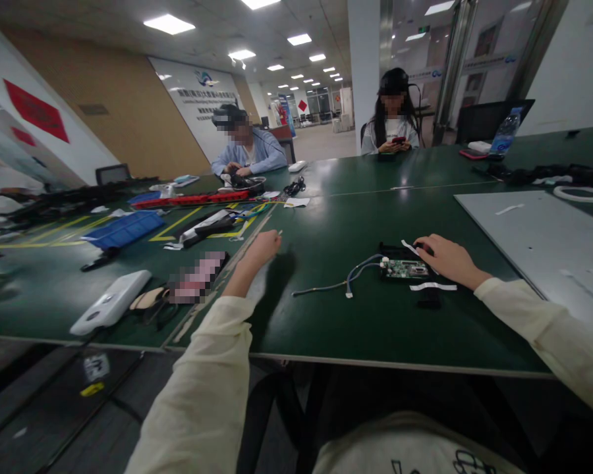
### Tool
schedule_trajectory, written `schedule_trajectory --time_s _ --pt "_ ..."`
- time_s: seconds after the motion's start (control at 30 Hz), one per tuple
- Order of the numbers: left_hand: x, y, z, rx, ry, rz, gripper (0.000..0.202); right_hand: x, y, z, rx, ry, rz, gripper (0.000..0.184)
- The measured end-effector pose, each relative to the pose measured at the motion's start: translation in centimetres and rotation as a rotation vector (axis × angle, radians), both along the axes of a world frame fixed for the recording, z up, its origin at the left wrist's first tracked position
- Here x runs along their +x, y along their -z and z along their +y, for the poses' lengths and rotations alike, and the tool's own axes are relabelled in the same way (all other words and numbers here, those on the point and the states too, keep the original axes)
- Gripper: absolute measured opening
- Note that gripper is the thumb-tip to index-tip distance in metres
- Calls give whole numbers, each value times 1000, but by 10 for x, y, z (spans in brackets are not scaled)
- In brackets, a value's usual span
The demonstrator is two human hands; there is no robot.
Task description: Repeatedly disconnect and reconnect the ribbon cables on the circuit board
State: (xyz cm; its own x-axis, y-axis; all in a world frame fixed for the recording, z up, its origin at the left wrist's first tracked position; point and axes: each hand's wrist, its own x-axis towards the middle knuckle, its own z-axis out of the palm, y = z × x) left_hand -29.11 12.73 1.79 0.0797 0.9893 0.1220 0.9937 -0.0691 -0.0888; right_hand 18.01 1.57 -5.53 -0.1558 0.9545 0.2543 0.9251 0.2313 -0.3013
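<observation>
My left hand (264, 249) is closed above the green table, left of the cable. A tiny pale tip shows at its fingers, too small to name. My right hand (449, 258) has its fingers curled over the right end of a green circuit board (404, 268) with a black housing (391, 249) behind it. From the board's left end a grey cable (321, 288) runs out and splits, with a small white connector (348, 295) on one branch. A white strip (433, 287) and a small black piece (428, 300) lie in front of the board.
A grey panel (534, 243) and a white tape roll (581, 193) lie at right. On the left are a white device (111, 301), a phone (200, 278), a blue bin (123, 230) and a red strip (192, 199). Two people (250, 148) (393, 122) sit across the table.
</observation>
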Motion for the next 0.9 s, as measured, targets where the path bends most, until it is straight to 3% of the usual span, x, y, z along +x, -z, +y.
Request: schedule_trajectory --time_s 0.1,0.17,0.3,0.37,0.6,0.9 --pt "24 1 -36 62 128 -198 24 2 0 -1 4 -14 -14 40" --pt "30 4 -57 79 145 -369 21 3 0 -1 10 -21 -19 40" --pt "23 15 -79 -6 190 -796 30 3 1 -1 26 -21 -25 38" --pt "15 20 -80 -42 231 -881 36 3 0 -2 30 -18 -21 38" --pt "-3 21 -65 33 285 -553 30 2 1 -2 14 -24 -6 39" --pt "3 14 -72 -1 409 -566 34 3 1 -3 28 -29 -18 40"
